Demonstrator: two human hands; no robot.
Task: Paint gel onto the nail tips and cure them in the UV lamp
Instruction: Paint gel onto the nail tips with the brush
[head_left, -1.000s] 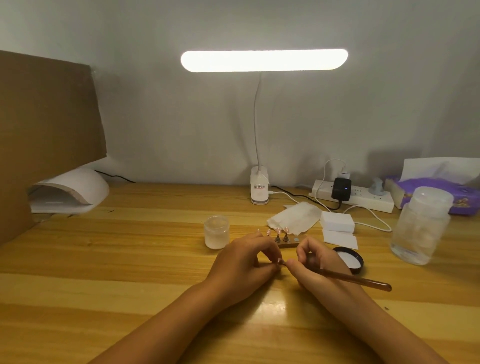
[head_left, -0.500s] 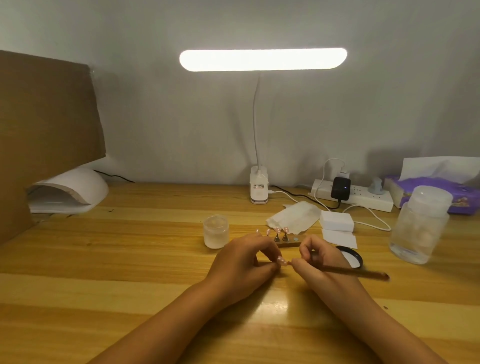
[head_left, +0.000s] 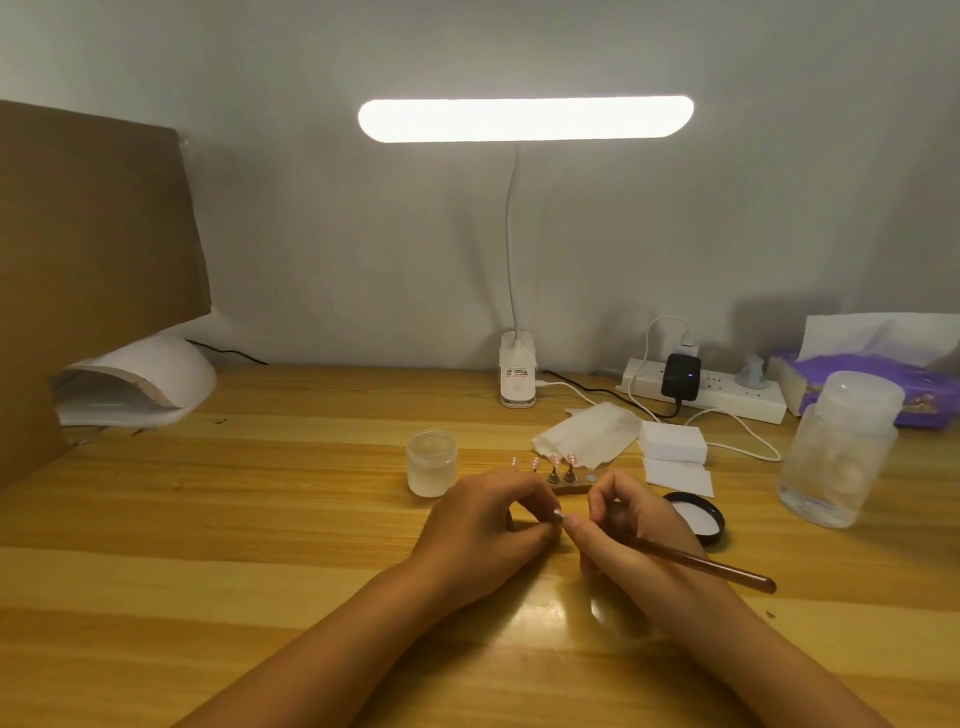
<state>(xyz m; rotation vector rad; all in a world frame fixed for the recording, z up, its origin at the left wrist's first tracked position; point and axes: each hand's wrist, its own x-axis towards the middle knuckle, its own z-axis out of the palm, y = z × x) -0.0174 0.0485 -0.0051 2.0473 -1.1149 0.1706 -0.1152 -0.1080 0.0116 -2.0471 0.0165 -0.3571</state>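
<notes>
One nail tip (head_left: 558, 514) is in work, pinched between the thumb and curled fingers of your left hand (head_left: 483, 519), just in front of the stand (head_left: 571, 487). Whether you grip the tip itself or a peg under it is too small to tell. Over the last second it has barely moved: both hands have drifted a touch toward the stand, nothing more.

Your right hand (head_left: 639, 525) is clamped on the brush (head_left: 717, 566), fingers curled round the shaft near the working end, which meets the tip where your two hands touch. The far end of the handle lifted half a second ago and has dropped again, out to the right of the stand and toward you. I read that as one short stroke done and another starting, so you are mid-coat on this tip, neither loading gel nor finished.

On the stand the other tips (head_left: 555, 460) sit on their pegs, and its right end shows a bare round disc, likely this tip's place. The frosted jar (head_left: 431, 462) sits just left of the stand and the black lid (head_left: 698, 522) to its right; neither has shifted. The UV lamp (head_left: 145, 384) lies well to the left of the stand, so curing is a reach away and, by my judgement, not yet due.
</notes>
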